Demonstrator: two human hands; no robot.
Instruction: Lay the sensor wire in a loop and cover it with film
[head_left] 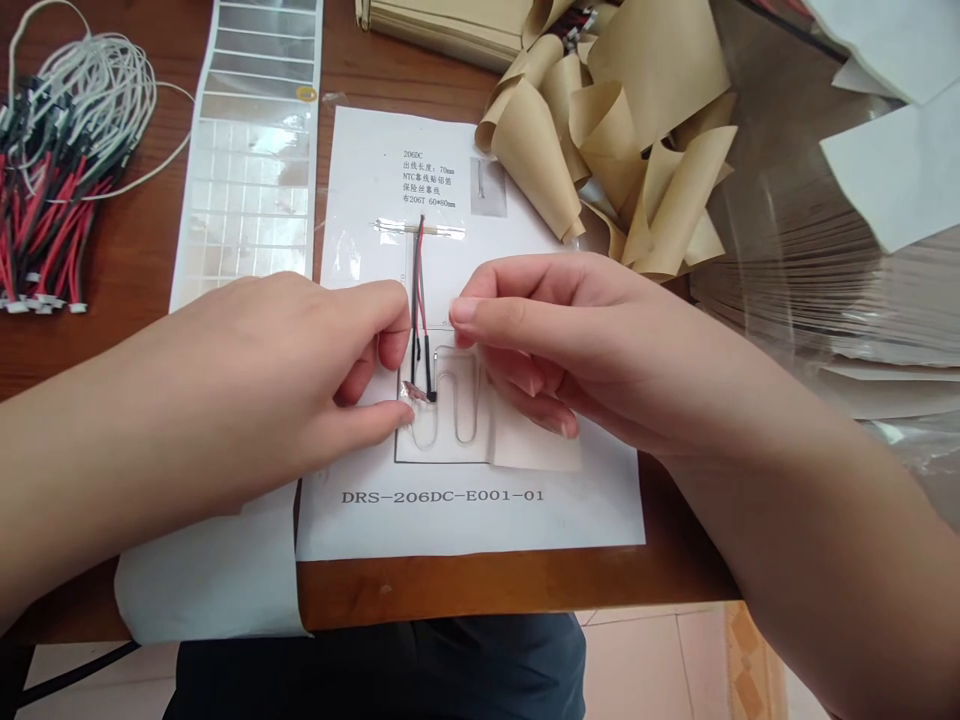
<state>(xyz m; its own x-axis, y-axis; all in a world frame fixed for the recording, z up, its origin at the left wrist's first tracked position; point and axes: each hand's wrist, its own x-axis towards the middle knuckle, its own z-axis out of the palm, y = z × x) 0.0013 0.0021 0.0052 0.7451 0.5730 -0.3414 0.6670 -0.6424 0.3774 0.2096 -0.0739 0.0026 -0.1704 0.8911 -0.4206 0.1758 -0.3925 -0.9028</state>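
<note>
The left hand (277,365) and right hand (555,350) are close together at the middle of the frame. Their fingers curl by the red and black wires (416,290), but I cannot tell if they grip them. The wires lie on a clear film (450,440) on a paper sheet (525,520) on the counter (487,590). A hard tug could bend the wires or crease the film.

We count one left hand (225,390) and one right hand (585,340), one counter (420,590), and one printed sheet (480,520) on it. We also count one serpentine heating element (442,360), one bundle of red-and-black wire leads (52,220), one strip of foil squares (247,180), and one heap of curled kraft paper (600,130). Between the hands we make out three wires (418,290), though the fingers may hide more.
</note>
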